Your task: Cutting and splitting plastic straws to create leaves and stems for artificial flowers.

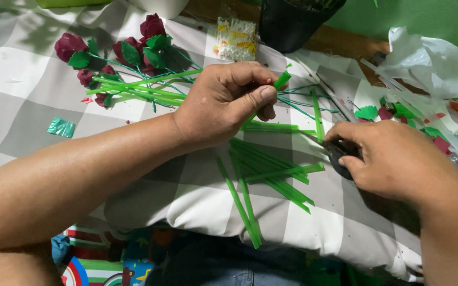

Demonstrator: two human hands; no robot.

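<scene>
Green straw (281, 81) pinched in left hand (223, 103); right hand (393, 159) closed on dark scissors (340, 156). Finished paper roses (128, 53) at 10 o'clock; loose straws (263, 175) uncut at 6.

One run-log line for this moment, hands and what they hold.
left hand: pinching green straw | right hand: on black scissors | loose green straws on checked cloth | finished dark red flowers behind

Straws, flowers and scraps on the cloth

Cloth (27, 69) covers the lap. Finished paper flowers (133, 53) lie far left. Loose straws (263, 175) are piled at center, between left hand (223, 103) and right hand (393, 159). Packet (234, 39) sits behind center, pot (292, 21) just right of it. Plastic sheet (430, 58) and paper scraps (398, 112) lie far right.
</scene>
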